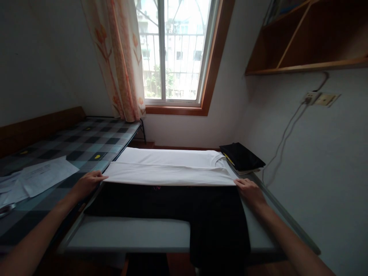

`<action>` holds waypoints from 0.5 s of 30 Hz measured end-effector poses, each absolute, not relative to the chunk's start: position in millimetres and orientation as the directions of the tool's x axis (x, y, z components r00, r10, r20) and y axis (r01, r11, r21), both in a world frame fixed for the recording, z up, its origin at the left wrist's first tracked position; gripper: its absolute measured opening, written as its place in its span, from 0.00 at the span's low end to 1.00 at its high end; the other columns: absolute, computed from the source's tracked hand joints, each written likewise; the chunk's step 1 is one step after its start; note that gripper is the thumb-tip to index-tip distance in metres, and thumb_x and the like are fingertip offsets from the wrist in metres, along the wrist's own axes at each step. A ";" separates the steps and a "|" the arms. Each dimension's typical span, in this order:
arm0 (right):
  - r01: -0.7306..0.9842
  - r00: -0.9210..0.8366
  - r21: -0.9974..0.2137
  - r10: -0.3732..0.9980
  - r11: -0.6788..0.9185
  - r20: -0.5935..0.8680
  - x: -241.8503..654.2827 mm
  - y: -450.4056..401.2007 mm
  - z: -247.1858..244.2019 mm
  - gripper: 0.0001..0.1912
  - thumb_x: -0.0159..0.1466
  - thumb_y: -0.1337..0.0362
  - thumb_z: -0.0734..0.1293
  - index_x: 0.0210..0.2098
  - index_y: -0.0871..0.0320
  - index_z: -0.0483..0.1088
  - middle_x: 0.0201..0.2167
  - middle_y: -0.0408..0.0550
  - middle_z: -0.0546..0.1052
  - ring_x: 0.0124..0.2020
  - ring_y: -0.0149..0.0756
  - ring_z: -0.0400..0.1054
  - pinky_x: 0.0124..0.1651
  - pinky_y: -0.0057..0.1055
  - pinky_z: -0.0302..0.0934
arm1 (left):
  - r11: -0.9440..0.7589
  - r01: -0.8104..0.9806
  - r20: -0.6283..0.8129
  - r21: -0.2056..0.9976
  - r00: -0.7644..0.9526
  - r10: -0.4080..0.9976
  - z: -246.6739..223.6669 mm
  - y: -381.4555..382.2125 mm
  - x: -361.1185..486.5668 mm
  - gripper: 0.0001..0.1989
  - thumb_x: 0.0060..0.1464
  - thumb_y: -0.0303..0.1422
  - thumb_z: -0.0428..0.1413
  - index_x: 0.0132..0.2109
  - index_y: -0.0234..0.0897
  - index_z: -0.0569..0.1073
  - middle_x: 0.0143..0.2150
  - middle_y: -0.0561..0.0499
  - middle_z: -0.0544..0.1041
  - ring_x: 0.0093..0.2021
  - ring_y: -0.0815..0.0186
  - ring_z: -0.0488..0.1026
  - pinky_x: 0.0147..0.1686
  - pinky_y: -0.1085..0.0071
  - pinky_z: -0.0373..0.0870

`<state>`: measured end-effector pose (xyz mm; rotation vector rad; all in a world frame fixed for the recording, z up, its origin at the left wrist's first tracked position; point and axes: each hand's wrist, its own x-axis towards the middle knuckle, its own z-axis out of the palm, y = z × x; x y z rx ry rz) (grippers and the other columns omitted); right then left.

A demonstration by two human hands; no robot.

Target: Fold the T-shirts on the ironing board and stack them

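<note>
A white shirt (169, 174) lies across the table, its near part folded over in a long band and its neckline at the right. Pinched in my left hand (93, 179) is the left end of the band's near edge. My right hand (249, 188) grips the right end of that same edge. Beneath and in front of the white cloth spreads a black garment (172, 203), part of it hanging over the table's front edge.
Black folders (243, 156) lie at the table's (138, 234) back right. To the left, papers (40, 174) rest on a checkered bed (100, 134). A curtain (123, 76) hangs beside the window. A cord (283, 134) runs down the right wall.
</note>
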<state>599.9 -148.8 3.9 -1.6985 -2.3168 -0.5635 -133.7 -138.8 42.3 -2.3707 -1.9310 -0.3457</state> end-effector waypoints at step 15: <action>0.956 -0.286 0.057 0.873 0.287 0.395 611.0 -193.9 -7.3 0.17 0.64 0.64 0.58 0.44 0.53 0.77 0.42 0.50 0.79 0.41 0.42 0.71 0.43 0.37 0.63 | -0.189 0.952 0.130 0.242 0.162 0.978 30.0 -187.1 -164.0 0.21 0.54 0.35 0.46 0.48 0.43 0.79 0.38 0.46 0.74 0.39 0.61 0.71 0.42 0.67 0.69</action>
